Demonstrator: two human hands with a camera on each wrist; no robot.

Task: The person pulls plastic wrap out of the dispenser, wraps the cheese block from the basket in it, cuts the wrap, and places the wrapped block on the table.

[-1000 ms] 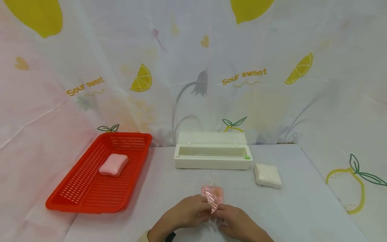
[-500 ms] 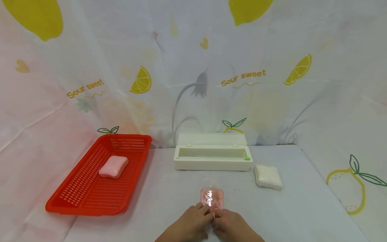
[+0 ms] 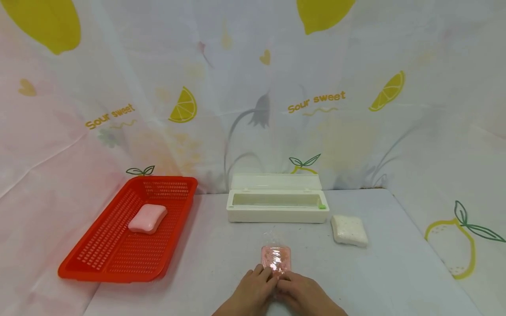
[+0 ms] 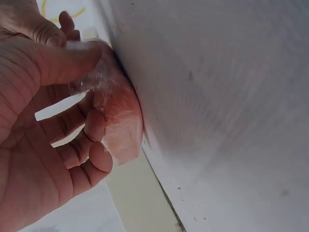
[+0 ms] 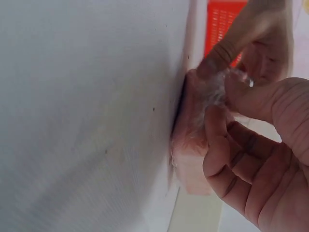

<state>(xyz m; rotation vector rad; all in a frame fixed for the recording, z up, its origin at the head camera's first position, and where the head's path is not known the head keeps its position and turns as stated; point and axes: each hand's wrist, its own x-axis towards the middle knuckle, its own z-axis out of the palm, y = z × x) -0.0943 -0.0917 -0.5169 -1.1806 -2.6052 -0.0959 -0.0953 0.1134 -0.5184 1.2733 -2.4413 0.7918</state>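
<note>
A pink bar of soap (image 3: 276, 258) lies on the table close in front of me, covered with shiny clear plastic wrap (image 4: 104, 79). Some loose film sticks out past its far edge. My left hand (image 3: 254, 287) and right hand (image 3: 303, 290) meet at its near edge. In the left wrist view, the left thumb presses gathered film against that end while the fingers curl beside the soap. The right wrist view shows the right thumb and index finger (image 5: 217, 123) pinching the bunched film there.
A red slotted basket (image 3: 174, 252) at the left holds another pink soap (image 3: 147, 218). Behind the wrapped bar stands a long white box (image 3: 276, 216) with its lid raised and a green slider. A white soap bar (image 3: 349, 230) lies to the right. Printed cloth hangs around the table.
Both hands have drawn back toward me from the top of the soap to its near edge, uncovering more of its wrapped face. The film over it lies smoother.
</note>
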